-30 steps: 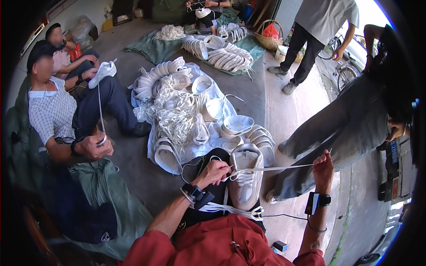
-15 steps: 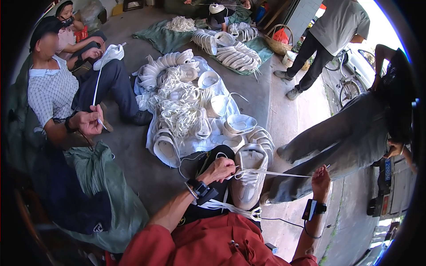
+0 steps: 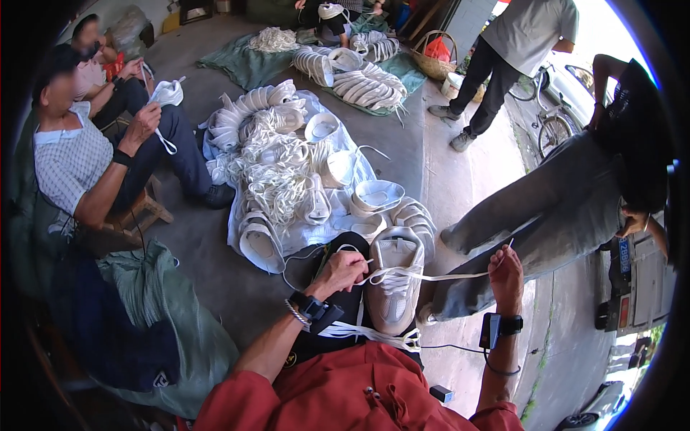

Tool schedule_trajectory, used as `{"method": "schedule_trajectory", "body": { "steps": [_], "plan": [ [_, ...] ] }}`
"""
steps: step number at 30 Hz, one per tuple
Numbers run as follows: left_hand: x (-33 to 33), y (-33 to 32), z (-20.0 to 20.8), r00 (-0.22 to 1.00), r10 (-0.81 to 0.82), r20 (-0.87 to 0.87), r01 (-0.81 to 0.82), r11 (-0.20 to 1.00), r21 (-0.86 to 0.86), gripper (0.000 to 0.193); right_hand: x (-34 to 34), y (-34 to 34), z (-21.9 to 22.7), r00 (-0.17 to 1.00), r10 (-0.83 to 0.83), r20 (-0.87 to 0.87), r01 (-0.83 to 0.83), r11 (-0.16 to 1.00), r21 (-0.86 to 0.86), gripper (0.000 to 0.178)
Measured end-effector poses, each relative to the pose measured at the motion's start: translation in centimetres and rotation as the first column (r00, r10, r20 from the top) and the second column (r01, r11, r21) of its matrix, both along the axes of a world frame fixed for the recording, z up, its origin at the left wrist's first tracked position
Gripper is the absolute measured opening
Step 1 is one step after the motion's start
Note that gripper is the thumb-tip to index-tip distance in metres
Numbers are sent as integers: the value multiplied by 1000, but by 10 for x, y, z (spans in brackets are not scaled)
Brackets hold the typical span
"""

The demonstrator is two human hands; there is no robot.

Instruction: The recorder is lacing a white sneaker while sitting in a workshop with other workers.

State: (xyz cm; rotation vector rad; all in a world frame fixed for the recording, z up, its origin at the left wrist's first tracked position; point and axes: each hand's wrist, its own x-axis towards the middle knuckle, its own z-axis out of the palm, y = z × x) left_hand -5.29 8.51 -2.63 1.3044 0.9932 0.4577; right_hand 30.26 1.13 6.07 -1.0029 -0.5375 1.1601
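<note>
With the shoe [image 3: 394, 304] at the red shirt's [image 3: 323, 395] twelve o'clock, the left hand [image 3: 343, 270], pinching white lace [image 3: 453, 278] at nine, should anchor while the right hand [image 3: 506, 274], gripping lace at three, pulls evenly.

Left grip [image 3: 342, 273] curls inward, right grip [image 3: 507, 277] pinches, well apart

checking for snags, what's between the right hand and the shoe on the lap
In the head view, a white lace spans from the right hand to the shoe; beyond it is a grey trouser leg.
</note>
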Motion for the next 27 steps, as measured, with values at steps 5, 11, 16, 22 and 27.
{"method": "schedule_trajectory", "body": {
  "steps": [5, 11, 16, 22, 27],
  "plan": [
    [-49, 7, -3, 810, 414, 415, -241, 880, -409, 19, 12, 15, 34, 1000, -9, -13, 10, 989, 147, 9],
    [-150, 23, -48, 444, 816, 371, -495, 568, -657, 14, 35, 28, 50, 998, -38, -43, 46, 974, 223, 10],
    [-245, 16, -74, 210, 955, 208, -629, 294, -720, 14, 43, 32, 49, 998, -51, -32, 57, 973, 225, 10],
    [-308, 10, -92, 125, 982, 143, -717, 189, -671, 15, 100, 16, 40, 988, -145, -58, 155, 959, 237, 10],
    [-282, 16, -98, 253, 959, 128, -721, 275, -636, 16, 155, -20, 45, 978, -207, -26, 207, 941, 267, 11]
  ]
}}
